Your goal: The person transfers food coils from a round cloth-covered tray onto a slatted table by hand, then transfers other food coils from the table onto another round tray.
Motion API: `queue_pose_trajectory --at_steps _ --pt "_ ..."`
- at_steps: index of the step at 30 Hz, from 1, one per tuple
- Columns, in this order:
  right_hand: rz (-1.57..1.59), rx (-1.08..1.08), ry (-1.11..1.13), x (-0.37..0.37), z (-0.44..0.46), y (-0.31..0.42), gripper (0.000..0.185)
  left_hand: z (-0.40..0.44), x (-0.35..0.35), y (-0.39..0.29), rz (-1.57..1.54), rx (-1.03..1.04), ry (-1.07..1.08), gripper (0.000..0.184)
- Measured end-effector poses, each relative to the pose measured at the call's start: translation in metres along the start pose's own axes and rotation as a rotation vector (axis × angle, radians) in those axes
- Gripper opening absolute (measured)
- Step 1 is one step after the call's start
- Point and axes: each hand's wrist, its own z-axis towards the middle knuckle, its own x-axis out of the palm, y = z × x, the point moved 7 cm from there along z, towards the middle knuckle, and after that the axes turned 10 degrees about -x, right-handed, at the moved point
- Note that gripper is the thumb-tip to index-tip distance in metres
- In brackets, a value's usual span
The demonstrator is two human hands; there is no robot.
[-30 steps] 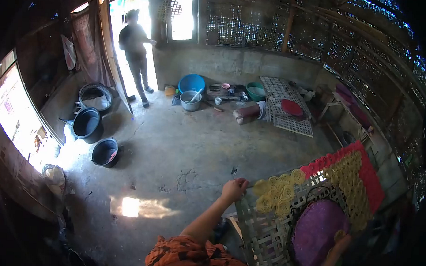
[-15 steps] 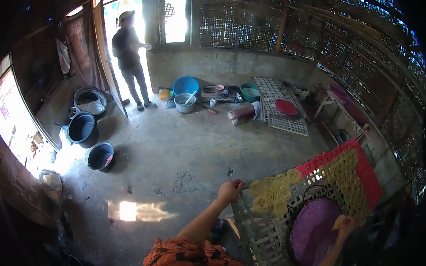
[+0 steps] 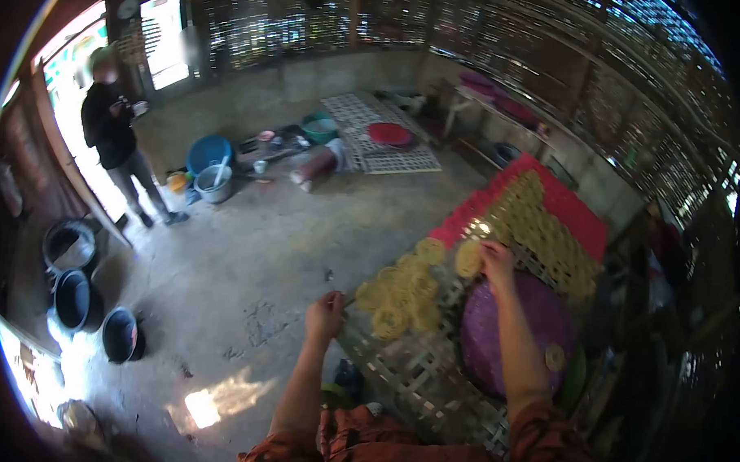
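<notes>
My right hand (image 3: 497,264) pinches a thin yellow disc of coiled strands (image 3: 468,259) above the woven bamboo rack (image 3: 398,364). Below that forearm lies a round purple tray (image 3: 481,316), with one small yellowish disc (image 3: 554,357) near its right side. My left hand (image 3: 325,315) is closed at the rack's left corner, its fingertips seeming to grip the edge. Beside it, several yellow discs (image 3: 400,293) lie overlapping on the rack. More yellow discs (image 3: 541,229) cover part of a red sheet (image 3: 578,218) at the far end.
A person (image 3: 113,124) stands by the doorway at left. Black tubs (image 3: 122,335) stand on the concrete floor (image 3: 247,243). Along the back wall are a blue basin (image 3: 210,154), a grey pot (image 3: 215,189), a green basin (image 3: 318,128) and another rack (image 3: 401,163) holding a red tray (image 3: 389,133).
My view has swung to the right. My right hand has carried the yellow disc from the purple tray's right side to its far side, near the other discs. My left hand stays at the rack's corner.
</notes>
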Motion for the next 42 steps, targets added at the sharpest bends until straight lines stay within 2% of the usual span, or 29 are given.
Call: queue_pose_trajectory --at_steps 1,3,4,6,7,9,10,12,13,14,15,16,17,19,20,22,23,25,28,29,31,33,34,35,36,37,38,40,42 --pt "-0.053 -0.045 0.032 0.009 0.002 0.003 0.025 -0.003 -0.003 -0.005 0.001 0.065 -0.027 0.030" --pt "0.099 0.135 0.015 0.023 -0.001 -0.010 0.023 -0.004 -0.003 -0.010 0.009 0.071 -0.012 0.030" --pt "0.091 0.142 0.002 0.025 -0.003 -0.018 0.023 -0.005 -0.005 -0.012 0.016 0.069 -0.022 0.029" --pt "0.315 0.268 -0.011 0.037 -0.008 -0.042 0.022 -0.006 -0.008 -0.014 0.034 0.047 -0.004 0.029" --pt "0.150 0.342 0.004 0.037 -0.018 -0.057 0.021 -0.005 -0.004 -0.014 0.055 0.028 0.010 0.029" --pt "-0.261 0.223 0.164 0.039 -0.020 -0.081 0.020 -0.004 -0.001 -0.009 0.060 0.069 -0.018 0.029" --pt "-0.263 0.229 0.145 0.039 -0.025 -0.071 0.020 -0.004 -0.002 -0.009 0.069 0.066 -0.022 0.029" --pt "-0.862 -0.633 0.152 0.045 -0.039 0.015 0.021 0.000 0.002 -0.004 0.100 0.070 -0.036 0.030" --pt "-0.884 -0.612 0.122 0.034 -0.049 0.045 0.021 0.003 0.002 0.005 0.110 0.072 -0.054 0.029" --pt "-0.773 -0.444 0.089 0.014 -0.059 0.073 0.022 0.008 0.006 0.007 0.118 0.081 -0.061 0.028" --pt "-0.662 -0.280 0.038 -0.014 -0.068 0.087 0.024 0.002 0.005 -0.005 0.081 -0.021 0.010 0.027" --pt "-0.665 -0.327 -0.013 -0.049 -0.080 0.099 0.026 0.014 0.011 0.012 0.137 0.187 -0.120 0.028" --pt "-0.702 -0.303 -0.072 -0.093 -0.095 0.098 0.026 0.006 0.023 -0.013 0.131 0.225 -0.060 0.028" --pt "-0.922 -0.159 -0.139 -0.178 -0.128 0.087 0.025 -0.042 0.006 -0.103 0.319 0.629 -0.337 0.033" --pt "-0.942 -0.144 -0.181 -0.205 -0.149 0.095 0.025 -0.054 0.025 -0.127 0.300 0.660 -0.305 0.033" --pt "-1.201 0.468 0.071 -0.246 -0.196 0.073 0.029 -0.093 0.079 -0.177 -0.071 0.723 0.155 0.032" --pt "-1.208 0.477 0.022 -0.258 -0.213 0.066 0.029 -0.119 0.113 -0.200 -0.050 0.787 0.366 0.033" --pt "-1.440 0.006 0.164 -0.251 -0.234 0.052 0.036 -0.174 0.173 -0.224 0.021 0.951 0.698 0.036" --pt "-1.514 0.187 0.124 -0.239 -0.244 0.069 0.044 -0.256 0.229 -0.237 0.099 1.141 0.931 0.034" --pt "-1.490 0.168 0.051 -0.242 -0.245 0.068 0.039 -0.273 0.241 -0.234 0.100 1.175 0.950 0.034" --pt "-1.469 0.157 -0.054 -0.248 -0.243 0.079 0.033 -0.307 0.259 -0.220 0.270 1.472 0.861 0.038" --pt "-1.293 0.277 -0.039 -0.255 -0.246 0.082 0.017 -0.317 0.271 -0.214 0.354 1.501 0.936 0.044" --pt "-1.242 0.096 -0.086 -0.254 -0.245 0.091 0.014 -0.314 0.276 -0.214 0.398 1.441 0.950 0.045" --pt "-1.238 0.109 -0.121 -0.258 -0.250 0.089 0.014 -0.311 0.282 -0.215 0.445 1.377 0.962 0.046" --pt "-1.037 0.099 -0.139 -0.249 -0.254 0.096 0.016 -0.314 0.283 -0.217 0.456 1.400 0.982 0.046" --pt "-0.835 0.082 -0.150 -0.239 -0.258 0.105 0.018 -0.302 0.282 -0.227 0.221 1.113 1.041 0.044" --pt "-0.831 0.085 -0.158 -0.228 -0.263 0.120 0.018 -0.287 0.280 -0.233 -0.007 0.809 1.062 0.042" --pt "-0.568 -0.023 -0.108 -0.195 -0.262 0.150 0.017 -0.290 0.265 -0.259 -0.074 0.715 1.125 0.038" --pt "-0.540 -0.046 -0.141 -0.185 -0.261 0.159 0.022 -0.279 0.265 -0.266 -0.153 0.612 1.169 0.035"
